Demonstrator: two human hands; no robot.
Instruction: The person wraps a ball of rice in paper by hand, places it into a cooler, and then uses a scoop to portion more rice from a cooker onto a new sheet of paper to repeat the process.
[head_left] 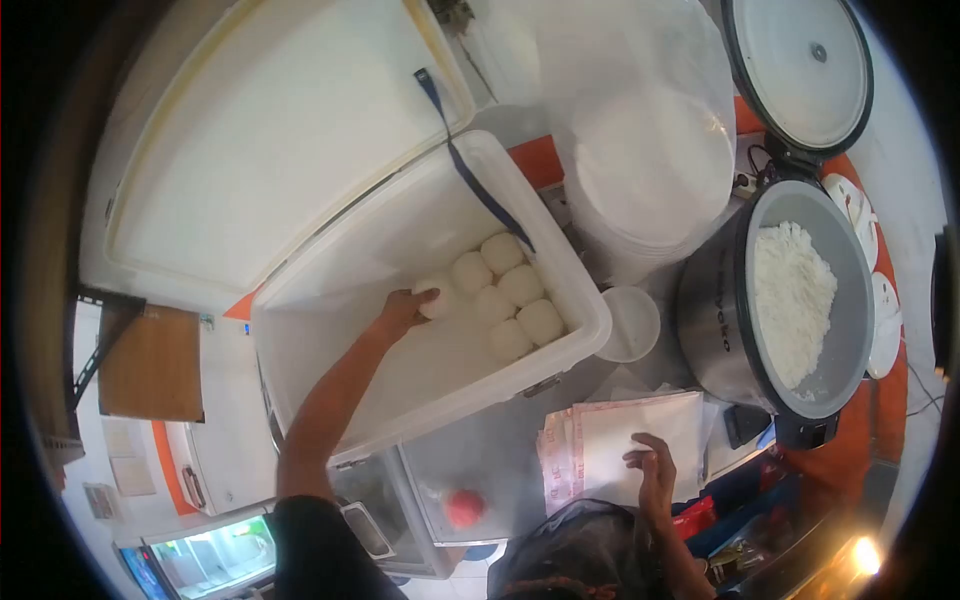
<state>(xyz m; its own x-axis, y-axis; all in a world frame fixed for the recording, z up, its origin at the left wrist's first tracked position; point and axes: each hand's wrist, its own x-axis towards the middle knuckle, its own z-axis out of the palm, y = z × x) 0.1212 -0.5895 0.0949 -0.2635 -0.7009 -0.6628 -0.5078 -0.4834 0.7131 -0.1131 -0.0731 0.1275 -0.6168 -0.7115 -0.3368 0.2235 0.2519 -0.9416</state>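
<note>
My left hand (402, 312) reaches into an open white cooler box (575, 335) and grips a white round ball (437, 297). Several more white balls (508, 290) lie packed together at the box's right end. My right hand (652, 466) rests flat on a stack of white paper sheets (610, 432) with pink printed edges, fingers apart and holding nothing.
The cooler's lid (270, 140) stands open at the upper left. On the right, a grey rice cooker (725, 320) holds white rice (792, 300), its lid (800, 65) raised. There is also a bagged stack of white plates (650, 170), a small white bowl (632, 325) and a red round object (463, 508) under glass.
</note>
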